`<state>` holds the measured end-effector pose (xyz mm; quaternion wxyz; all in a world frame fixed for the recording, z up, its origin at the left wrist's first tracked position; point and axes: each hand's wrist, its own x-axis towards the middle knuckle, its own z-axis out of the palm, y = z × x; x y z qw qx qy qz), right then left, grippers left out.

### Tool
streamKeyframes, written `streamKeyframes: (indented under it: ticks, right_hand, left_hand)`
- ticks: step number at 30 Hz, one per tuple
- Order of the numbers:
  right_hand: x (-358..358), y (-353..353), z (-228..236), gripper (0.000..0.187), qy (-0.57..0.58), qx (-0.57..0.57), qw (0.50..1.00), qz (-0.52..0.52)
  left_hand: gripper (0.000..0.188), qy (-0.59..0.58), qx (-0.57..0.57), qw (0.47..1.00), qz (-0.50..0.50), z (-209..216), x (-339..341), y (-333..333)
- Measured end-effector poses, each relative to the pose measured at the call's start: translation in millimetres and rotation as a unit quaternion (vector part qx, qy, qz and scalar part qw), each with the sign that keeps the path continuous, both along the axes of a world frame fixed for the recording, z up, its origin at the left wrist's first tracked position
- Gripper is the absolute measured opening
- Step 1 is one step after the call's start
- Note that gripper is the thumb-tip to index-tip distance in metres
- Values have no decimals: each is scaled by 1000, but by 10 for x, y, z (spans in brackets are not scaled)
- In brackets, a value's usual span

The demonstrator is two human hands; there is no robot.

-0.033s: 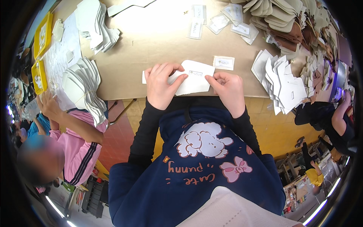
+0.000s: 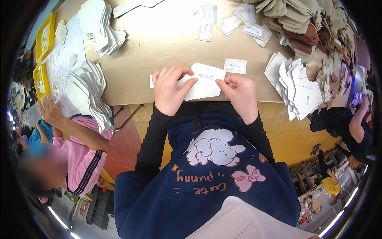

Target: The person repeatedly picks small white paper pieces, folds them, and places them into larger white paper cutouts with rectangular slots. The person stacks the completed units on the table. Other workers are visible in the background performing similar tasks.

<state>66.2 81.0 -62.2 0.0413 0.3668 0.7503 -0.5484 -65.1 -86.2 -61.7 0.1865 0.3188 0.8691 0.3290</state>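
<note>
Between my hands is a white cut panel [image 2: 203, 88] with a small rectangular window, and a printed label [image 2: 206, 77] shows in that window. My left hand [image 2: 170, 87] lies over the panel's left part, thumb and forefinger closed on it near the window. At the right edge, my right hand [image 2: 238, 91] pinches the panel between thumb and curled fingers. A narrow white end pokes out left of my left hand; I cannot tell whether it belongs to the same panel. Just beyond my right hand lies a loose white label [image 2: 235, 66], flat on the tan-covered table [image 2: 159, 47].
More labels [image 2: 206, 30] lie scattered at the back. White panels are stacked at left [image 2: 88, 85] and right [image 2: 296, 85]; beige and brown pieces [image 2: 298, 20] pile up far right. Yellow trays [image 2: 44, 38] stand far left, where a co-worker in a pink sleeve [image 2: 85, 167] sits.
</note>
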Motion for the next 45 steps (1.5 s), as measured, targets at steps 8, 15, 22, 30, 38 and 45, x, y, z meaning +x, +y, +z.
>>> streamKeyframes:
  ticks: [8,15,22,30,38,45]
  right_hand:
    - [-27,6,14,24,4,-34,999,-17]
    - [-72,53,-4,26,-8,-46,999,-18]
    - [-84,81,13,28,-22,-68,997,-12]
    - [-103,90,35,25,-15,-102,994,-24]
    - [-103,108,7,25,-20,-126,992,-26]
    - [-111,122,33,25,-22,-131,991,-19]
  left_hand:
    - [9,28,-22,999,-33,1,5,-2]
    - [11,32,-32,998,-36,-11,-4,25]
    - [10,24,-44,998,-35,4,-2,30]
    - [10,18,-55,998,-24,3,20,38]
    - [14,52,-81,995,-12,25,143,72]
    - [22,101,-56,993,-18,-32,229,109]
